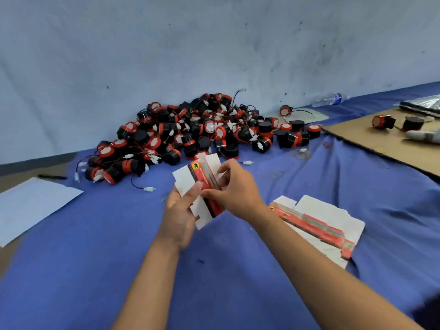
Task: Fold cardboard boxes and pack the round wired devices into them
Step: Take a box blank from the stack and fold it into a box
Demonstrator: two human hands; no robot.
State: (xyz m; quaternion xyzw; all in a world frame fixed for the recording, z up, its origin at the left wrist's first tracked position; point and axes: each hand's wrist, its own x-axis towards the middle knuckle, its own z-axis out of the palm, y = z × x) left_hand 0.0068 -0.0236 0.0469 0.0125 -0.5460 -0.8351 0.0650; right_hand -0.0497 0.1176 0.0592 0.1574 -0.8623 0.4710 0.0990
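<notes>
Both hands meet over the blue cloth (pixel 119 246): left hand (pixel 178 215) grips the unfolded red-and-white box (pixel 202 184) from below, right hand (pixel 234 186) pinches its edge. Flat box blanks (pixel 319 225) lie toward the cloth's right edge; piled round wired devices (pixel 202 132) against the far wall.

Even dim light, soft blur – fisheye edges

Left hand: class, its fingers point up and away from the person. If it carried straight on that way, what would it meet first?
The left hand already holds the flat box. Beyond that, it would probably reach the near edge of the pile of round wired devices on the blue cloth, though depth is hard to judge.
</notes>
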